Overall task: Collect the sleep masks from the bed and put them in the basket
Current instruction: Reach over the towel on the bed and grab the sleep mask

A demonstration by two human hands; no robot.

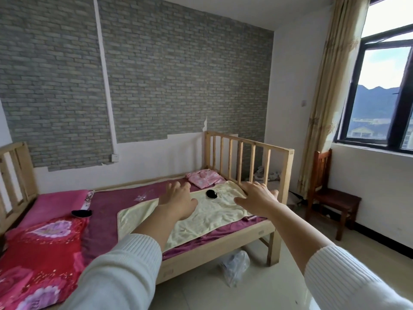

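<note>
Black sleep mask (211, 194) on the yellow towel (201, 217), between the two hands and just beyond them. Second black mask (81, 213) well off past the left hand (177, 201), at the pink pillow (55, 203) edge. Both hands spread wide, empty; right hand (257, 199) near the wooden footboard (250, 157). No basket in view. Likely slips: snagging towel along with mask, overlooking the far mask, dropping one while hunting for the basket.
</note>
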